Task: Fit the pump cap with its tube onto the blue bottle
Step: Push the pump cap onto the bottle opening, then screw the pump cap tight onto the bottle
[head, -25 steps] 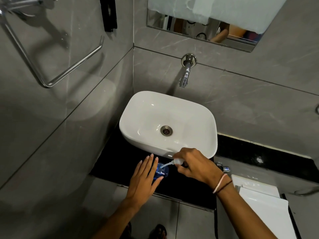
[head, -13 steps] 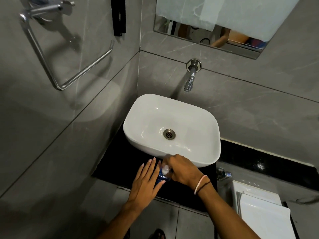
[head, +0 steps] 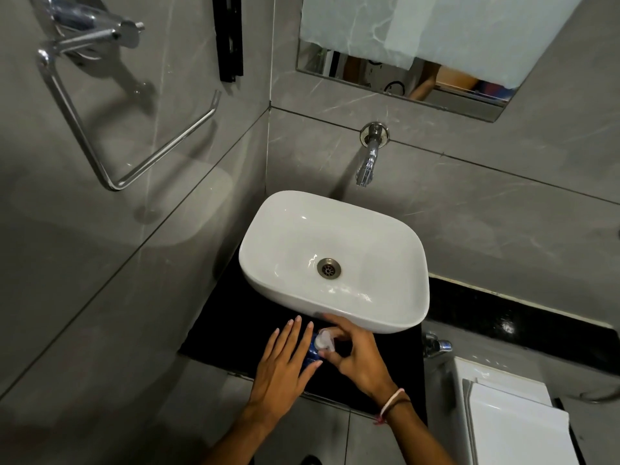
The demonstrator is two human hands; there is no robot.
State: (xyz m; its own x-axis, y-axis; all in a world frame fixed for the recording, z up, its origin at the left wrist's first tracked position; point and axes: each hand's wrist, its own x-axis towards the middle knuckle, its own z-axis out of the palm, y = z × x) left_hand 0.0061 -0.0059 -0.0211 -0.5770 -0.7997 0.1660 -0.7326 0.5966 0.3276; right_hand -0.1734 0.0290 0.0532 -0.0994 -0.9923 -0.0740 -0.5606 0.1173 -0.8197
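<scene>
The blue bottle [head: 312,354] stands on the black counter [head: 235,333] just in front of the white basin. My left hand [head: 285,364] wraps its side, fingers stretched along it. A white pump cap [head: 324,340] sits on top of the bottle's neck. My right hand [head: 355,354] pinches the cap from the right with thumb and fingers. The tube is hidden, and most of the bottle is covered by my hands.
The white basin [head: 412,263] sits on the counter under a chrome wall tap [head: 367,159]. A chrome towel ring [head: 110,129] hangs on the left wall. A white toilet tank [head: 513,424] stands at the lower right, with a chrome valve [head: 436,345] beside it.
A second ago my right hand held the cap tilted, its tube entering the bottle. It has since lowered the cap onto the neck, and the tube is out of sight.
</scene>
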